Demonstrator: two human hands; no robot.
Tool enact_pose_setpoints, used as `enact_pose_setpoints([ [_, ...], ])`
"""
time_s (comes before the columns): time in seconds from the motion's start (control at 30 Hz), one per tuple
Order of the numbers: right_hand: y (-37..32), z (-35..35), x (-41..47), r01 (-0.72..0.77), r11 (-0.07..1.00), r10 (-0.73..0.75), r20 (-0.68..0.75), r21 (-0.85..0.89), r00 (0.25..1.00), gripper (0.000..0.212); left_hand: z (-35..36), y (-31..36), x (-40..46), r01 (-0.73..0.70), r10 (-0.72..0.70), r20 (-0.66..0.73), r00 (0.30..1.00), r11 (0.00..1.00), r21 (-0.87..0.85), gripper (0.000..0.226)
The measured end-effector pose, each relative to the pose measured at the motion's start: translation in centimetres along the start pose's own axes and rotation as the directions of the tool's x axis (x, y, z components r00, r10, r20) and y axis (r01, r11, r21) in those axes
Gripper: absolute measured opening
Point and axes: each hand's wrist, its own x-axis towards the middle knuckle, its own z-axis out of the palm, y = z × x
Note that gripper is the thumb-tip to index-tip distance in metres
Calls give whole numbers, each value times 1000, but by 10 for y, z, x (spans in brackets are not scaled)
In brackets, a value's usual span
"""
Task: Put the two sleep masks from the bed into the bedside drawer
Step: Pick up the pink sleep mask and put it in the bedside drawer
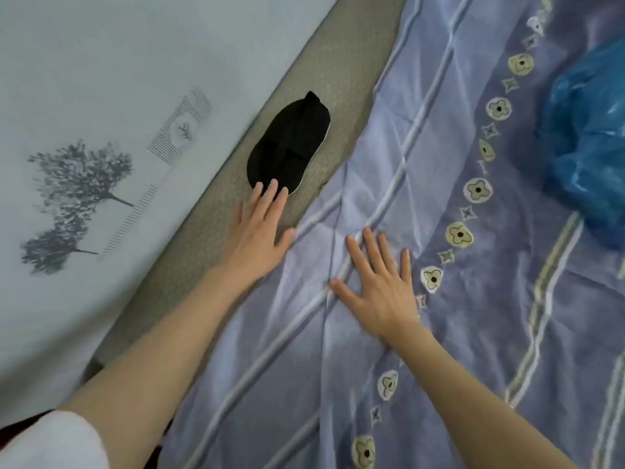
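A black sleep mask (287, 147) lies flat on the beige mat (341, 69) that runs along the wall side of the bed. Whether it is one mask or two stacked I cannot tell. My left hand (260, 225) is stretched out flat, fingers apart, its fingertips touching the near end of the mask. My right hand (378, 282) rests palm down with spread fingers on the blue-purple quilt (456, 333), to the right of the mask and apart from it. No drawer is in view.
A pale wall (101, 96) with grey tree prints borders the mat on the left. A crumpled blue plastic bag (588, 140) lies on the quilt at the far right. The quilt covers most of the bed.
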Motion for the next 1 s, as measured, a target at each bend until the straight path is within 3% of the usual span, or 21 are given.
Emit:
enact_pose_setpoints([
  [0.1, 0, -1, 3, -2, 999, 2, 17, -35, 1000, 68, 3, -5, 24, 30, -28, -44, 999, 998, 50, 58],
  [0.33, 3, 3, 4, -1, 1000, 1, 27, -28, 1000, 69, 0, -5, 41, 101, -115, -210, 971, 992, -76, 28],
  [0.47, 1, 1, 4, -10, 999, 11, 41, -42, 999, 69, -12, 4, 28, 48, -61, -258, 964, 997, -59, 24],
  [0.63, -12, -14, -5, -50, 998, 55, 140, -39, 989, 71, -38, 27, -30, 13, -91, -287, 953, 965, -263, 11],
  [0.73, -34, -33, -27, -138, 963, 95, 189, 230, 977, 75, -62, 43, -67, 14, -124, -269, 955, 927, -376, 2],
  [0.83, -59, -58, -65, -192, 797, 115, 168, 572, 979, 83, -88, 59, -103, 18, -131, -198, 971, 872, -490, 4],
  [0.93, -84, -91, -99, -238, 620, 111, 216, 748, 970, 91, -118, 74, -135, 15, -88, -92, 992, 800, -600, 12],
  [1.0, -100, -115, -116, -211, 520, 77, 201, 828, 977, 85, -141, 83, -150, -26, -30, -73, 997, 746, -665, 12],
])
